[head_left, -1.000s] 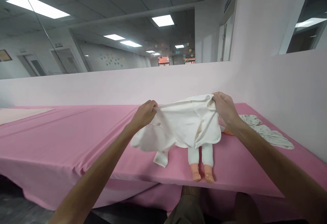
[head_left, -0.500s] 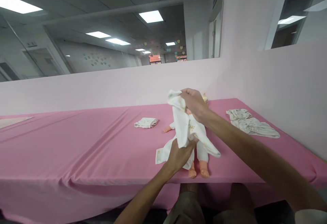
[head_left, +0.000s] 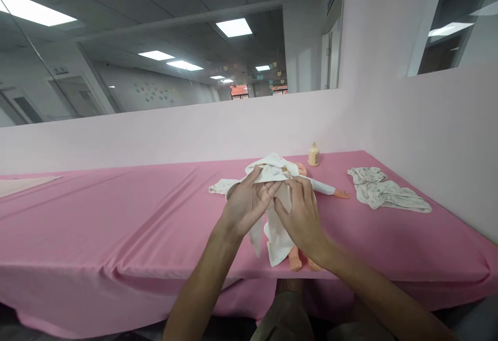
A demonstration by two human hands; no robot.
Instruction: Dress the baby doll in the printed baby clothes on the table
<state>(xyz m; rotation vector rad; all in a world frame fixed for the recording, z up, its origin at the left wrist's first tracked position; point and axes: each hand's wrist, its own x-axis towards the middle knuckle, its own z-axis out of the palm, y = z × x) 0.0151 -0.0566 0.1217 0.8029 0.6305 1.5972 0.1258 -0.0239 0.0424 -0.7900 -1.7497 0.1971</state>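
White baby garment (head_left: 272, 165), one, small print: bunched at your fingertips, screening most of the doll from view. Left hand (head_left: 249, 203), yours: palm turned up, fingers half spread, thumb against the cloth. Right hand (head_left: 301, 214), yours: close beside it, fingers curled at the garment's edge, thumb apart from them; how firmly either grips, cannot tell. Risk, as judged: a loose hold could let the cloth slip or twist. Doll (head_left: 295, 260), one: lying down, one arm stretched rightward, feet near the front edge; a snagged fold could drag it off. Outward: folded printed cloth (head_left: 221, 186), left; pale yellow bottle (head_left: 313, 156), upright, beyond the doll; crumpled printed clothing (head_left: 391, 190), well apart at right; worktop (head_left: 136, 216), pink-covered, beneath all.
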